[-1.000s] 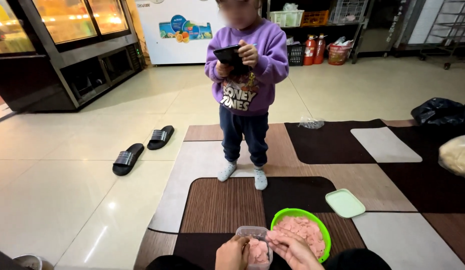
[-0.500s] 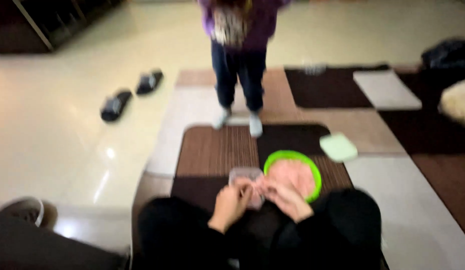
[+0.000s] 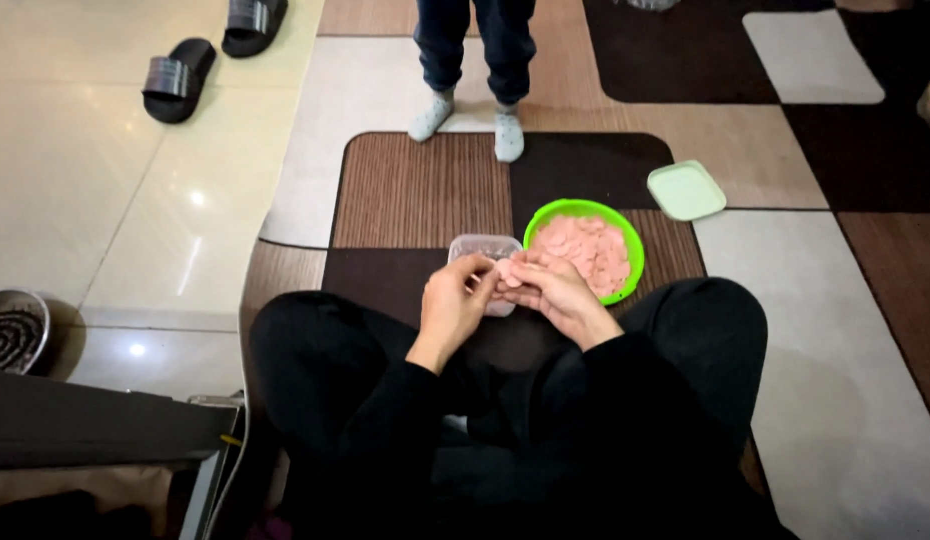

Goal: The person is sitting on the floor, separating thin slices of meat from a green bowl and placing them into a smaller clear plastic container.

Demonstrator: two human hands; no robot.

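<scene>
I sit cross-legged on a patterned rug. My left hand (image 3: 455,300) and my right hand (image 3: 547,288) meet over a small clear plastic container (image 3: 483,246), together pinching pink round slices (image 3: 507,272). A green bowl (image 3: 541,217) full of the same pink slices (image 3: 585,250) stands just right of the container, touching my right hand's side. A pale green lid (image 3: 686,190) lies on the rug beyond the bowl, to the right.
Another person's legs in dark trousers and light socks (image 3: 470,115) stand on the rug just past the container. A pair of black sandals (image 3: 200,50) lies on the tiled floor far left. A metal pot (image 3: 13,330) sits at the left edge, beside a dark low surface (image 3: 95,425).
The view has tilted downward, so the standing person now shows only from the knees down and my own legs fill the bottom. My hands stay at the container.
</scene>
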